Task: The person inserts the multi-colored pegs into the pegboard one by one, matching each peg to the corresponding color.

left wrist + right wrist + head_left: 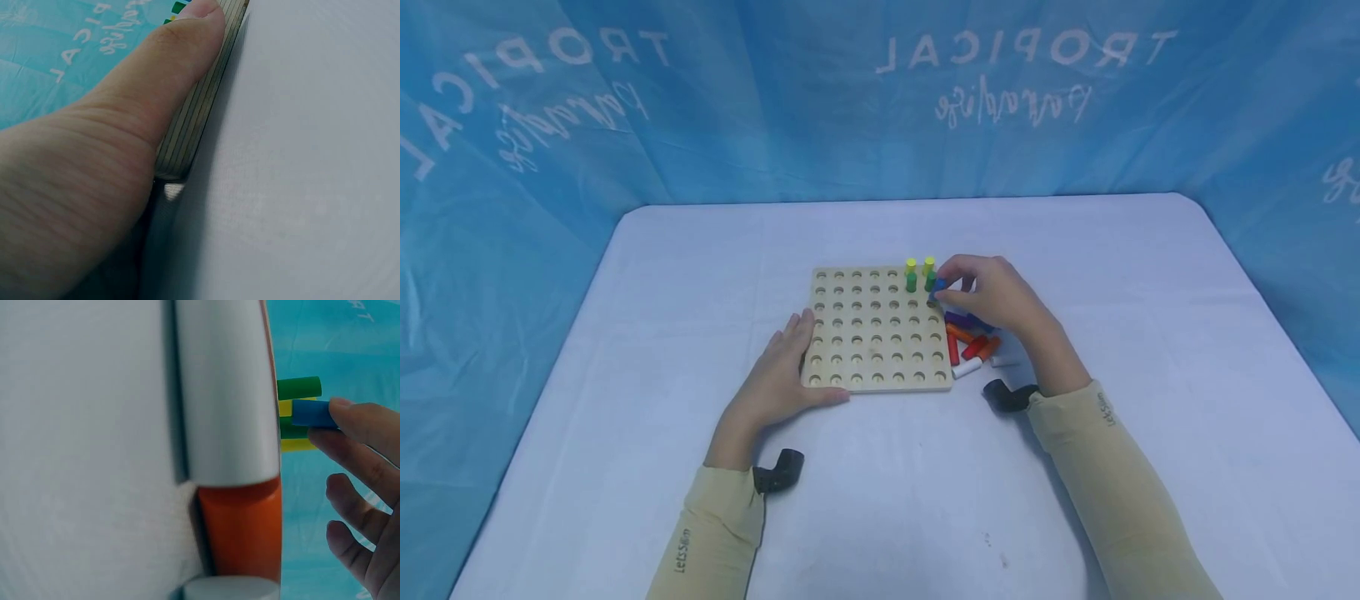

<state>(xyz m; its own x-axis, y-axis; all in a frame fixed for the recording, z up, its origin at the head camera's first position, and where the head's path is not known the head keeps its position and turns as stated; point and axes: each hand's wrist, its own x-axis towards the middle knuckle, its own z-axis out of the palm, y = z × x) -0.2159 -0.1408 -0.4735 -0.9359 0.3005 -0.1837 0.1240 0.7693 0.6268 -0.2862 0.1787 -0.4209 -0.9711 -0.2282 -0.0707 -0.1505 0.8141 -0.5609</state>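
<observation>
My right hand (996, 292) pinches a blue peg (937, 287) between thumb and forefinger, at the right edge of a wooden pegboard (866, 331) with rows of round holes. In the right wrist view the blue peg (310, 414) overlaps the standing pegs, while the other fingers are loosely bent. Two yellow pegs (929, 263) stand in the board's far right corner, with two green pegs (912, 283) just in front of them. My left hand (775, 371) rests against the board's left side, its thumb (181, 50) stretched along the near edge.
Beside the board's right edge lies a loose pile of pegs: purple (958, 320), orange (990, 347), red (952, 348) and white (967, 368). A white cloth (880, 500) covers the table. Behind it hangs a blue printed curtain (820, 125).
</observation>
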